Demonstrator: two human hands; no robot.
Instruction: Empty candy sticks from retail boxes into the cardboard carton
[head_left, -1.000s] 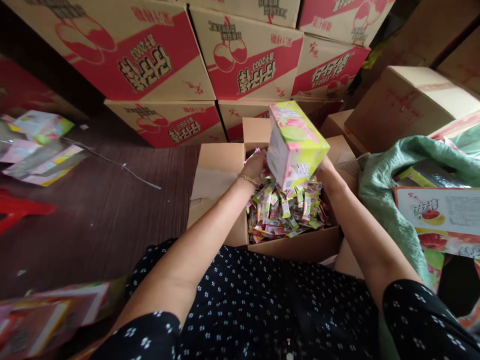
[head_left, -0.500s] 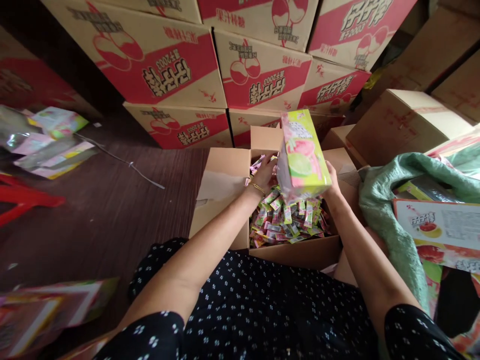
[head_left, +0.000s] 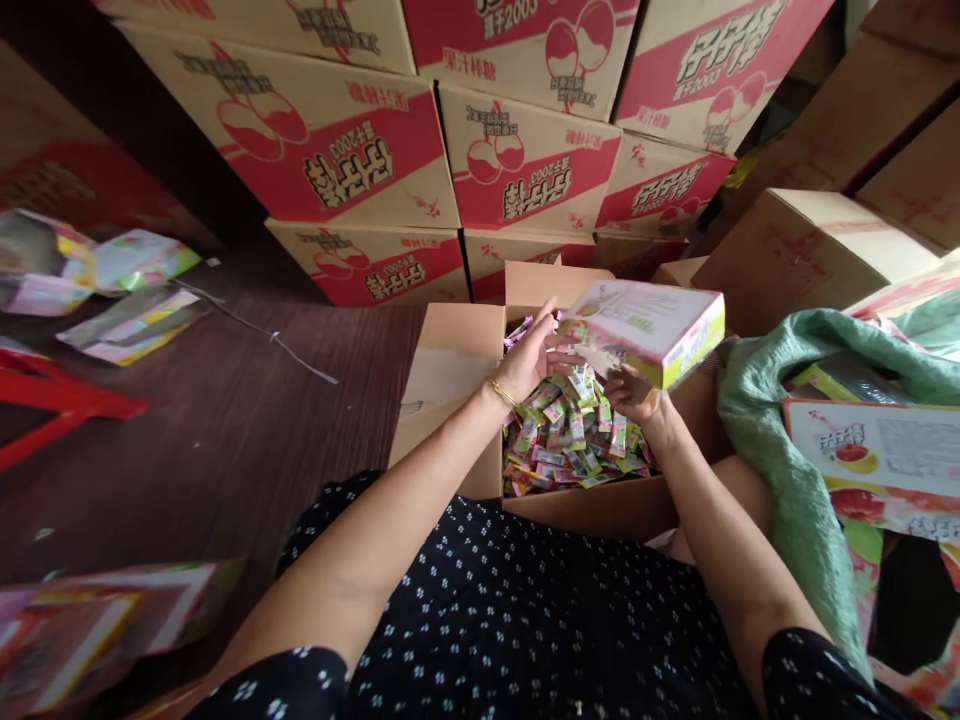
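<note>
A small printed candy box (head_left: 637, 320), white on its upper face with pink and green sides, is tilted over an open carton (head_left: 450, 400). My right hand (head_left: 637, 395) is under its near edge, fingers curled against it. Beside the box's left end, my left hand (head_left: 525, 362) has its fingers stretched out and apart; whether they touch the box I cannot tell. Many small wrapped candies (head_left: 551, 450) in pink and green lie inside the carton, partly hidden by the hands and the box.
Red and tan cartons (head_left: 360, 160) are stacked behind. To the right lies a green woven sack (head_left: 787, 450) with printed candy boxes (head_left: 862, 450). Opened packaging (head_left: 127, 320) and a red plastic leg (head_left: 67, 405) are on the dark floor at left.
The candy box has turned from its green fruit face to its white face and tipped flatter, its far end swinging right. My right hand has shifted beneath it; my left fingers have spread.
</note>
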